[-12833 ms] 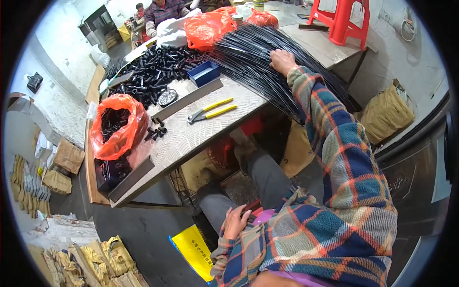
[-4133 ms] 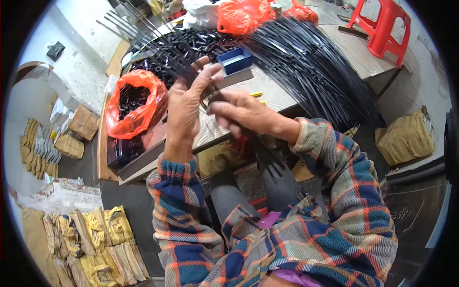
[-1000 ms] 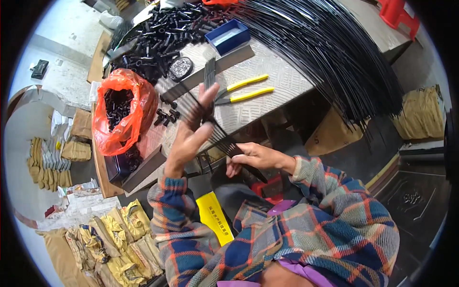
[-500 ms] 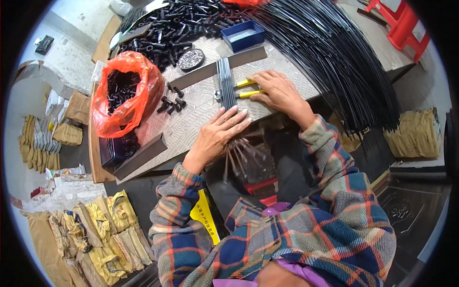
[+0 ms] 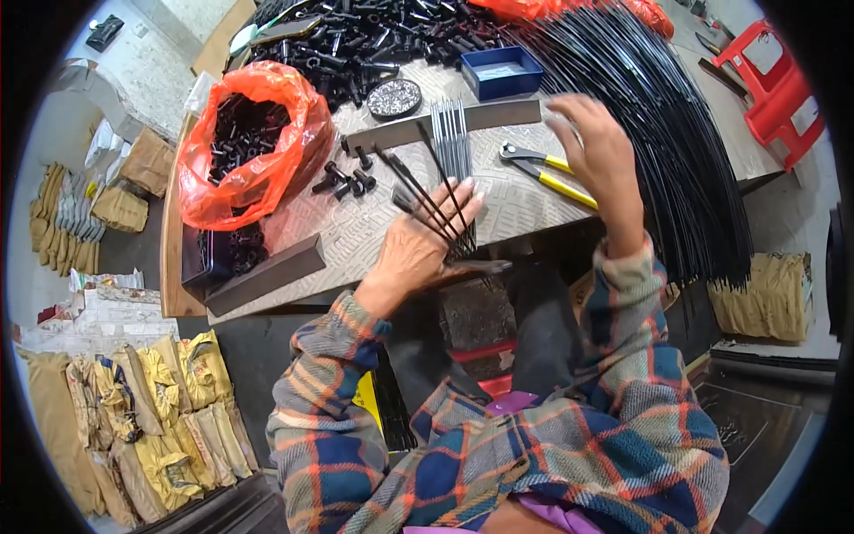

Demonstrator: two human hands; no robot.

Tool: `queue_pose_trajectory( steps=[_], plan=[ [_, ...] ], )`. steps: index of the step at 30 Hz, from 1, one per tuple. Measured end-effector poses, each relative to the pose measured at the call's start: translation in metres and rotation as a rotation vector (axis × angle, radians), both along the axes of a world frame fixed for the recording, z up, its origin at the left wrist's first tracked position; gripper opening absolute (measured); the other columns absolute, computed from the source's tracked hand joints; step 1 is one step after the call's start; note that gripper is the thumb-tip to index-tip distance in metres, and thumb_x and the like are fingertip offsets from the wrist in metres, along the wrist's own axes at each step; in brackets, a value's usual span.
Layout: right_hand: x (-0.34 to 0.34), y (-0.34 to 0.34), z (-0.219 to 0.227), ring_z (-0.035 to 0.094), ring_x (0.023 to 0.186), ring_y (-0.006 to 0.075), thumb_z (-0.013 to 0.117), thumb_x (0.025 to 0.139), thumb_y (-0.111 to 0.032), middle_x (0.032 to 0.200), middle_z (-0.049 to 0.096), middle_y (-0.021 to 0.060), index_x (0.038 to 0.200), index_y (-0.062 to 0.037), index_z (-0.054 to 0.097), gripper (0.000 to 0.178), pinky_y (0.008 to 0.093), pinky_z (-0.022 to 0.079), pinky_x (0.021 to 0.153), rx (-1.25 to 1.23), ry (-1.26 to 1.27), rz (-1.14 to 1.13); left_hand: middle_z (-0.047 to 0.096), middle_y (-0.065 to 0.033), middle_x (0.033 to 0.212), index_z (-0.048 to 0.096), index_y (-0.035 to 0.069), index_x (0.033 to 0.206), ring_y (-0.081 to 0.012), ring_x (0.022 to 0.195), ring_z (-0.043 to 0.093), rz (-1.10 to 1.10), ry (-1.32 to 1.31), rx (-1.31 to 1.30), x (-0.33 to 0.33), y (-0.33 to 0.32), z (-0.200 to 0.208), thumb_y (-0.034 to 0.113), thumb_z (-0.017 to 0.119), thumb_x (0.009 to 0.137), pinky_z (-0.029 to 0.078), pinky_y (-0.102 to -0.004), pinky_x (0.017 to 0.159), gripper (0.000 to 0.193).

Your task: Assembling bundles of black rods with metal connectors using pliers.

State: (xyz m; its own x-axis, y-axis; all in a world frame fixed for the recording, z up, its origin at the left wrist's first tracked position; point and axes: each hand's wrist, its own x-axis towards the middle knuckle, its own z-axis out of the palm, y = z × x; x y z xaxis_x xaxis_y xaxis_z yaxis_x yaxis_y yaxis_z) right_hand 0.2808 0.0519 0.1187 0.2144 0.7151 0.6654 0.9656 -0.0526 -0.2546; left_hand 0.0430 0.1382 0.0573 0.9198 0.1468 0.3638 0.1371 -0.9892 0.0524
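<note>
My left hand (image 5: 411,238) lies with stretched fingers over the near end of a row of thin grey metal rods (image 5: 452,142). Several dark rods (image 5: 432,198), partly smeared by motion, cross above its fingers; whether it grips them is hidden. Raised over the table's right side, my right hand (image 5: 601,147) holds nothing, thumb and fingers apart. A pair of end-cutting pincers with yellow handles (image 5: 562,184) rests on the table between the hands, its jaws toward the grey rods. The row's far end lies at a dark metal angle bar (image 5: 503,115).
Black bolts (image 5: 345,182) sit left of the rods, beside a red plastic bag (image 5: 307,120) of dark parts. A round tin (image 5: 394,98) and blue box (image 5: 503,71) stand behind. Long black rods (image 5: 658,133) hang off the right edge. Another angle bar (image 5: 267,276) lies front left.
My right hand has let go of the pincers and risen to the right. The blurred rods below my left hand now show above it. The view has shifted.
</note>
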Motion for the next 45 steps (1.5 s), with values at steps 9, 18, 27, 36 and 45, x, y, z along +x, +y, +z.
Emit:
queue_pose_trajectory(
  steps=[9, 18, 27, 36, 45],
  plan=[
    [0.074, 0.16, 0.004, 0.062, 0.079, 0.0254, 0.061, 0.071, -0.023, 0.081, 0.065, 0.008, 0.086, -0.0167, 0.067, 0.017, 0.0355, 0.048, 0.067, -0.428, 0.013, 0.002, 0.038, -0.014, 0.133, 0.04, 0.001, 0.126, -0.0279, 0.123, 0.037, -0.07, 0.029, -0.059, 0.003, 0.001, 0.005, 0.045, 0.053, 0.079, 0.033, -0.0368, 0.1, 0.066],
    [0.095, 0.174, -0.011, 0.06, 0.078, 0.0279, 0.058, 0.073, -0.017, 0.079, 0.062, 0.008, 0.08, -0.0134, 0.062, 0.009, 0.0374, 0.048, 0.066, -0.509, -0.262, 0.02, 0.036, -0.0144, 0.134, 0.038, 0.002, 0.128, -0.0274, 0.125, 0.033, -0.002, 0.038, -0.169, 0.004, 0.001, 0.004, 0.034, 0.056, 0.078, 0.031, -0.0368, 0.101, 0.062],
    [0.024, 0.134, -0.017, 0.06, 0.081, 0.024, 0.055, 0.081, -0.015, 0.085, 0.062, 0.0063, 0.087, -0.0119, 0.063, 0.01, 0.032, 0.046, 0.07, -0.319, 0.176, 0.477, 0.035, -0.0112, 0.136, 0.038, 0.004, 0.129, -0.0248, 0.126, 0.034, 0.187, 0.137, 0.065, 0.007, -0.005, 0.005, 0.012, 0.045, 0.079, 0.03, -0.0392, 0.101, 0.052],
    [0.017, 0.125, -0.033, 0.059, 0.081, 0.0277, 0.057, 0.078, -0.011, 0.081, 0.06, 0.0085, 0.09, -0.0143, 0.066, 0.015, 0.0384, 0.045, 0.07, -0.358, 0.152, 0.241, 0.038, -0.0184, 0.132, 0.039, -0.002, 0.126, -0.0367, 0.123, 0.033, 0.109, 0.07, -0.144, 0.012, -0.004, 0.008, 0.044, 0.063, 0.072, 0.031, -0.0414, 0.1, 0.075],
    [0.018, 0.12, -0.03, 0.062, 0.083, 0.0261, 0.053, 0.071, 0.0, 0.085, 0.066, 0.0078, 0.091, -0.0137, 0.066, 0.028, 0.0368, 0.048, 0.069, -0.35, 0.152, 0.216, 0.039, -0.0166, 0.132, 0.043, 0.0, 0.125, -0.0359, 0.123, 0.034, 0.096, 0.065, -0.157, 0.012, -0.005, 0.011, 0.044, 0.063, 0.072, 0.033, -0.0429, 0.098, 0.072]
  ],
)
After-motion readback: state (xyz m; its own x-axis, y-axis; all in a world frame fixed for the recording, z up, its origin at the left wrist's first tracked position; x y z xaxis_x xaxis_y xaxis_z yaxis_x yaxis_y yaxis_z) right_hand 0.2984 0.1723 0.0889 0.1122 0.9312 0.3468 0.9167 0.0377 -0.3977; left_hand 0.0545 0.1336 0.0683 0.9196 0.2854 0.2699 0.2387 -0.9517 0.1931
